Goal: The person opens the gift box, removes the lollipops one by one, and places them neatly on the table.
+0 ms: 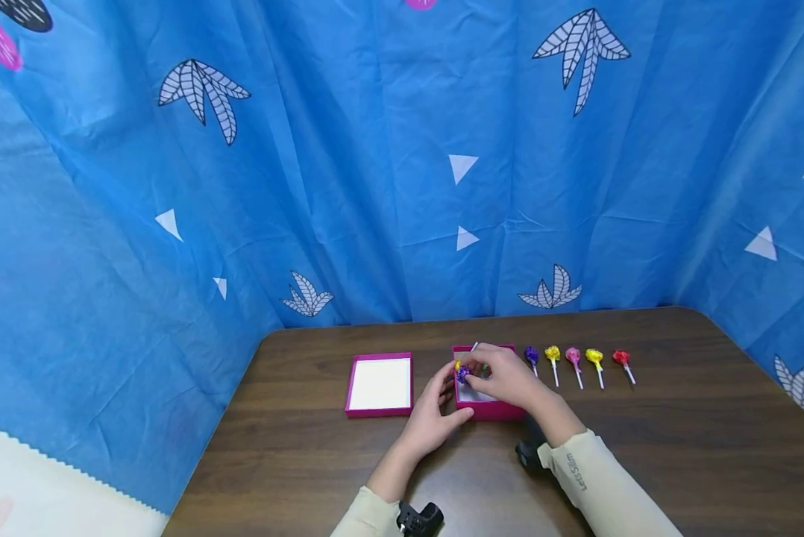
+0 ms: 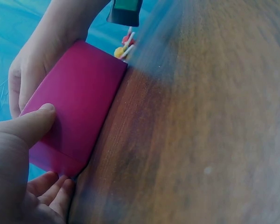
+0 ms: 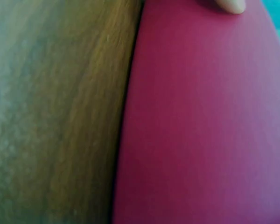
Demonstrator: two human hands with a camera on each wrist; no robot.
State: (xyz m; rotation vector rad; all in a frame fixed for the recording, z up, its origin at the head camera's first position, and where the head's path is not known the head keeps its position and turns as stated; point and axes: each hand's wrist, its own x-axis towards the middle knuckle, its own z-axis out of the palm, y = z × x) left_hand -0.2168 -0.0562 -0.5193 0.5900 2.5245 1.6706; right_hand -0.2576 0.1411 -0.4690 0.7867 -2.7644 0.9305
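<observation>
An uncovered magenta box (image 1: 488,411) stands on the table, and my left hand (image 1: 432,419) holds its near left corner. In the left wrist view the thumb (image 2: 39,122) lies on the front wall while the other fingers are at the left side. My right hand (image 1: 503,375) reaches over the box and pinches a purple-wrapped lollipop (image 1: 463,374) near the box's left wall. A bit of green wrapper (image 1: 485,369) shows inside, mostly hidden by the right hand. The right wrist view is filled by the box's wall (image 3: 200,116), with a fingertip at its top.
To the box's left lies its magenta-edged lid (image 1: 379,384), white inside up. A row of lollipops is on the right: purple (image 1: 532,355), yellow (image 1: 553,353), pink (image 1: 573,356), another yellow (image 1: 594,357) and red (image 1: 621,358). A blue curtain (image 1: 402,186) hangs behind the brown table (image 1: 294,447).
</observation>
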